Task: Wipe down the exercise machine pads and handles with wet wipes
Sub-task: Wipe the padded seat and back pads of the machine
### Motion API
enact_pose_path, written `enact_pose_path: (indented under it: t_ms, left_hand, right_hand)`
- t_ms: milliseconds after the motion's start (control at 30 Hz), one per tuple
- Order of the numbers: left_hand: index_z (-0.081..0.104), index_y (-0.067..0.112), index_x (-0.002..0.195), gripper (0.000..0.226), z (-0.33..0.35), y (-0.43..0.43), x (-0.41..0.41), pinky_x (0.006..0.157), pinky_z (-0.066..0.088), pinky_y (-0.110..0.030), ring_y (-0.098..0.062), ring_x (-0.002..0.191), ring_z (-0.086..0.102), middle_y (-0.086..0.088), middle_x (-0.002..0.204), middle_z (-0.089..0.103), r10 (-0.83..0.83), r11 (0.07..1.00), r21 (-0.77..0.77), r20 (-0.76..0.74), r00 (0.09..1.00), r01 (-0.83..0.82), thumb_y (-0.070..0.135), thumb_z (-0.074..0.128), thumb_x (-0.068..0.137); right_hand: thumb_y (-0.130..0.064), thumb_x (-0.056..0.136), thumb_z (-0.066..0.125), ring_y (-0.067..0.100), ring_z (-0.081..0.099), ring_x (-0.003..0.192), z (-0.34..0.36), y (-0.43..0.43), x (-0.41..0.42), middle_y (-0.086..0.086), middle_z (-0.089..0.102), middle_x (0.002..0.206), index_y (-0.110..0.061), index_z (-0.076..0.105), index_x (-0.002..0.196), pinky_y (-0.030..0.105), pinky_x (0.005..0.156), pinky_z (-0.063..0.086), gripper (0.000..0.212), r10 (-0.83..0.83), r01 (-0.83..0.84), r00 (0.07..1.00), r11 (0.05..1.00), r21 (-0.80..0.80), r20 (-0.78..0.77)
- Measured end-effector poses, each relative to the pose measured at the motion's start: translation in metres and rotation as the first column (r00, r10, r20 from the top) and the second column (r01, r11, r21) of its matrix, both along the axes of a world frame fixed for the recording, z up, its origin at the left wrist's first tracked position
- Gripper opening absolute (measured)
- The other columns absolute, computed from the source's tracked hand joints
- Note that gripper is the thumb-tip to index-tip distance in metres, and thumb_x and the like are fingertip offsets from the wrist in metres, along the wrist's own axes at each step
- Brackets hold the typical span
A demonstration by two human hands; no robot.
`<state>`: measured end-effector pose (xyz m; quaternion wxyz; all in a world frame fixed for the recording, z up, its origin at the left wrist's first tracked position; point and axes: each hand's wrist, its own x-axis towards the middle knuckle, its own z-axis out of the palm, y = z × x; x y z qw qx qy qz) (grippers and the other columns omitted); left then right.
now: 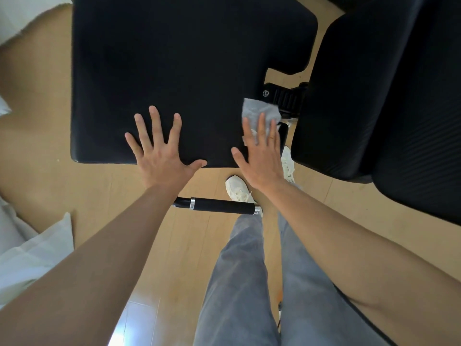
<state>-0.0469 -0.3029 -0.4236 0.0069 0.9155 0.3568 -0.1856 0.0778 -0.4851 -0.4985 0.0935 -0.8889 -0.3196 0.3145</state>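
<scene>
Hands point(163, 158) point(262, 156) flat on wipe point(259, 108) and pad point(174, 58)

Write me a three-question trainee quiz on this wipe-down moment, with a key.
1. True or false: the left hand holds the wet wipe.
2. Multiple choice: the right hand presses the wipe on which part of the flat black pad? A) far left corner B) near right corner C) centre
3. Short answer: which hand touches the black handle with the silver rings?

Key: 1 false, the left hand rests bare on the pad; 2 B; 3 neither.
</scene>
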Motion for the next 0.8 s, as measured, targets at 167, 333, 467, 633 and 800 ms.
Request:
enact_pose_path:
  t_ms: [167, 333, 467, 633, 800]
  left_hand:
    - [0.01, 0.031, 0.163, 0.12, 0.001, -0.001, 0.0, 0.122, 0.003, -0.068, -0.045, 0.156, -0.006, -0.013, 0.171, -0.006, -0.003, 1.0, -0.007, -0.01, 1.0, 0.003, 0.081, 0.068, 0.071]
    - [0.012, 0.031, 0.163, 0.12, 0.0, 0.0, -0.001, 0.123, 0.003, -0.067, -0.044, 0.156, -0.006, -0.014, 0.172, -0.005, -0.003, 1.0, -0.004, 0.0, 1.0, 0.003, 0.081, 0.069, 0.07]
    - [0.013, 0.031, 0.163, 0.119, -0.002, 0.0, -0.003, 0.123, 0.003, -0.067, -0.044, 0.156, -0.004, -0.014, 0.172, -0.003, -0.013, 1.0, 0.006, 0.018, 1.0, 0.013, 0.08, 0.069, 0.07]
    - [0.012, 0.031, 0.163, 0.119, -0.002, 0.001, -0.003, 0.122, 0.003, -0.068, -0.044, 0.156, -0.005, -0.014, 0.172, -0.003, -0.007, 1.0, -0.003, 0.017, 1.0, 0.007, 0.08, 0.069, 0.071]
    - [0.011, 0.032, 0.163, 0.119, -0.004, 0.001, -0.004, 0.123, 0.003, -0.067, -0.044, 0.156, -0.005, -0.013, 0.172, -0.004, -0.012, 1.0, 0.002, 0.016, 1.0, 0.012, 0.081, 0.069, 0.071]
  right_hand:
    - [-0.066, 0.101, 0.021, 0.027, -0.028, 0.152, 0.005, -0.039, -0.043, 0.009, -0.026, 0.166, -0.013, -0.016, 0.16, 0.05, 0.127, 0.002, 0.087, 0.015, -0.022, 0.996, 0.996, -0.085, -0.083]
    - [-0.069, 0.1, 0.016, 0.03, -0.032, 0.15, 0.017, -0.014, -0.076, 0.009, -0.033, 0.163, -0.01, -0.017, 0.159, 0.047, 0.126, -0.009, 0.089, 0.264, -0.265, 0.958, 0.964, 0.006, -0.113]
    - [-0.061, 0.103, 0.022, 0.026, -0.027, 0.152, 0.009, 0.0, -0.055, 0.005, -0.025, 0.167, -0.014, -0.014, 0.16, 0.048, 0.127, -0.001, 0.082, 0.418, -0.414, 0.908, 0.904, 0.104, -0.026]
    - [-0.06, 0.104, 0.021, 0.025, -0.023, 0.154, -0.003, -0.032, -0.032, 0.007, -0.025, 0.167, -0.016, -0.017, 0.16, 0.046, 0.128, 0.002, 0.081, 0.265, -0.265, 0.964, 0.964, 0.013, -0.009]
    - [-0.065, 0.101, 0.019, 0.03, -0.029, 0.151, 0.003, -0.041, -0.05, 0.009, -0.03, 0.165, -0.012, -0.019, 0.159, 0.046, 0.127, -0.005, 0.087, 0.119, -0.125, 0.99, 0.989, -0.076, -0.079]
